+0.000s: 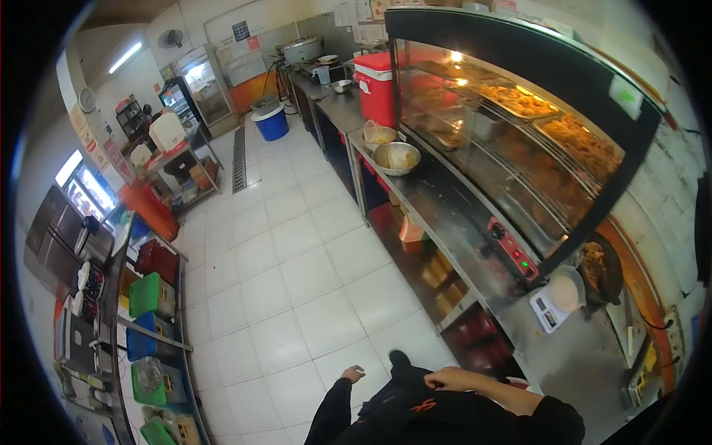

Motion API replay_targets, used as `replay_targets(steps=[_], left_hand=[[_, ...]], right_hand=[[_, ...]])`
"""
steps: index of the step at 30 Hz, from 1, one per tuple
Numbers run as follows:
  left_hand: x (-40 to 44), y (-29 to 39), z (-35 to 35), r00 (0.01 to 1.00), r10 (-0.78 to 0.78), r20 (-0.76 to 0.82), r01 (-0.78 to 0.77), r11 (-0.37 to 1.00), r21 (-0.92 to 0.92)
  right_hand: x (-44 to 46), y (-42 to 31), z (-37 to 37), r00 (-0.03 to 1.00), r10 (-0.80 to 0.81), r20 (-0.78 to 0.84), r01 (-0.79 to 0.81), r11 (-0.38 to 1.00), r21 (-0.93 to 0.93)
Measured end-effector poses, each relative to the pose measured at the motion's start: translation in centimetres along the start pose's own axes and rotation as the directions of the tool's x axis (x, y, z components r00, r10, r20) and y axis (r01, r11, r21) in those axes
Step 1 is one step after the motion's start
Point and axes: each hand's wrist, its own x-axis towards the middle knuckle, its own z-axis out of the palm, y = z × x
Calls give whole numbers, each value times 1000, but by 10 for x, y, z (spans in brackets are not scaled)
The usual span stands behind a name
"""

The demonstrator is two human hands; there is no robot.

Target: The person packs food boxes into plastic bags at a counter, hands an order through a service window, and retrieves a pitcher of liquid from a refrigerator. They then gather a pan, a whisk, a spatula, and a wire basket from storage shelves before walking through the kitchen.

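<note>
Left hand (354, 374) over floor tiles (305, 283), fingers released; right hand (446, 379) curled near black shirt (467, 419), grip unclear; food warmer (515, 130) rightward

White tiled floor (274, 256), pale walls (211, 31), 1 lit tube (124, 58)

1. Left hand (354, 373): can pass over floor (274, 259) between bench (549, 360) and rack (159, 335).
2. Display cabinet (512, 148) blocks reach across bench.
3. Scale (546, 314) obstructs near end, bowl (397, 159) farther up.
4. Blue bucket (271, 124) obstructs far floor.
</note>
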Motion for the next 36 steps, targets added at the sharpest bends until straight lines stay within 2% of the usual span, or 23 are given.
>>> replay_targets(steps=[1, 3, 5, 6, 8, 9, 11, 12, 14, 15, 17, 18, 20, 21, 22, 24, 26, 30, 32, 33, 34, 35, 36], left_hand=[[12, 5, -21, 998, 48, 38, -52, 991, 121], [46, 1, -59, 999, -12, 47, 7, 994, 108], [72, -10, -100, 995, -80, 59, 74, 992, 100], [85, -17, -120, 997, -69, 30, 66, 994, 87], [110, -31, -157, 995, -98, -34, 100, 993, 70], [120, -47, -172, 992, -124, -27, 122, 991, -57], [142, -88, -196, 997, -72, 22, 75, 912, -404], [142, -98, -210, 999, -31, -12, 22, 888, -459], [137, -109, -225, 950, -298, -97, 176, 765, -619], [134, -118, -224, 947, -313, -74, 199, 750, -631], [141, -149, -226, 982, -185, -34, 165, 931, -324], [137, -162, -232, 954, 299, -15, -291, 939, 183], [156, -182, -220, 901, 387, 193, -429, 736, 524], [157, -193, -229, 995, 75, 72, -81, 993, 81], [162, -199, -245, 995, -75, 67, 78, 996, -44], [185, -215, -290, 987, -147, 57, 151, 986, -72], [210, -239, -346, 988, -149, 36, 150, 988, -32], [288, -277, -477, 991, -133, 10, 131, 984, 120], [342, -285, -542, 996, -84, 26, 68, 928, 366], [372, -283, -576, 996, -85, 25, 58, 839, 541], [402, -281, -606, 999, 16, 34, -33, 792, 610], [440, -270, -636, 995, -102, 12, 76, 808, 584], [465, -260, -661, 982, 14, -189, 67, 907, 415]], right_hand=[[15, 9, -5, 1000, -18, -9, 18, 1000, -13], [47, 11, -38, 999, -49, -23, 48, 998, -38], [75, 10, -74, 988, 155, 12, -156, 983, 101], [94, 19, -90, 990, 143, 9, -143, 984, 102], [131, 44, -134, 961, 276, 33, -274, 924, 268], [150, 54, -158, 964, 264, 26, -262, 929, 263], [196, 66, -196, 953, 286, -100, -274, 954, 121], [223, 57, -220, 955, 280, -96, -268, 956, 116], [276, 34, -261, 909, 140, -393, -243, 943, -226], [307, 33, -278, 910, 91, -405, -218, 935, -281], [371, 20, -315, 909, 5, -416, -181, 906, -384], [403, 6, -333, 909, -30, -416, -167, 888, -429], [466, -15, -359, 908, -154, -390, -15, 917, -398], [496, -29, -368, 906, -159, -392, -12, 917, -400], [525, -46, -380, 902, -244, -356, 80, 906, -416], [577, -85, -407, 886, -329, -326, 171, 886, -430], [612, -130, -437, 788, -535, -306, 350, 797, -492], [639, -238, -517, 414, -815, -405, 626, 578, -524], [644, -274, -543, 188, -910, -369, 792, 363, -491], [645, -287, -556, 154, -930, -333, 842, 300, -449], [648, -297, -567, 114, -946, -305, 885, 236, -401], [657, -305, -577, 131, -937, -325, 877, 262, -403], [668, -312, -587, 35, -953, -301, 908, 156, -389]])
